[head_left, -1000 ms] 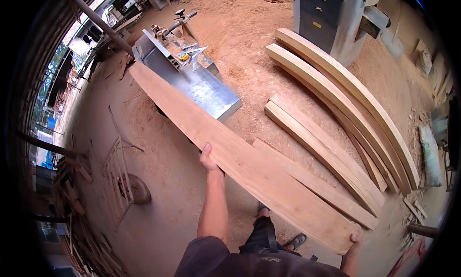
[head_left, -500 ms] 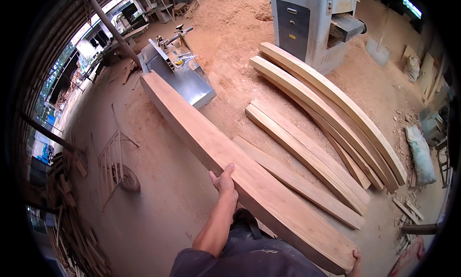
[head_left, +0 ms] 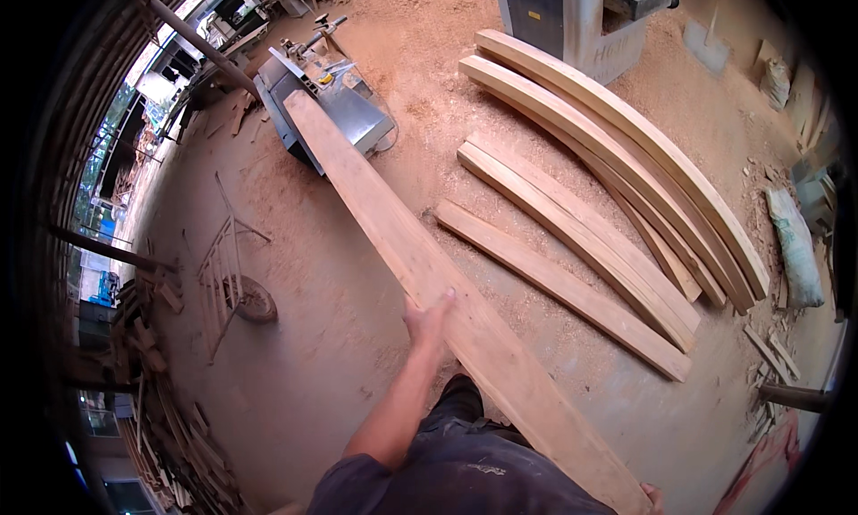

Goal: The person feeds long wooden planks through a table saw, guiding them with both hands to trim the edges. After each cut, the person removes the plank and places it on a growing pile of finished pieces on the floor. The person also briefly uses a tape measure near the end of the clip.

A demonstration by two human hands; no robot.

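A long, thick wooden plank (head_left: 384,211) slants across the view from far left to near right, its broad face up. My left hand (head_left: 429,318) grips its left edge around the middle, thumb on top. At the near end, my right hand (head_left: 654,495) holds the corner; only part of it shows at the lower rim. The plank's far end overlaps the metal bed of a woodworking machine (head_left: 365,126), which has a fence and a clamp-like handle. Whether the wood touches the bed I cannot tell.
Several boards (head_left: 572,274) and long beams (head_left: 626,149) lie on the dusty floor to the right. Behind them stands a large grey machine (head_left: 581,33). A wheeled barrow frame (head_left: 232,274) rests at the left, near stacked scrap wood (head_left: 165,435). A filled sack (head_left: 794,247) is far right.
The plank's far end has swung right, over the machine bed, and its side face shows less. Both hands keep their hold. My view has shifted, so floor objects sit higher at right.
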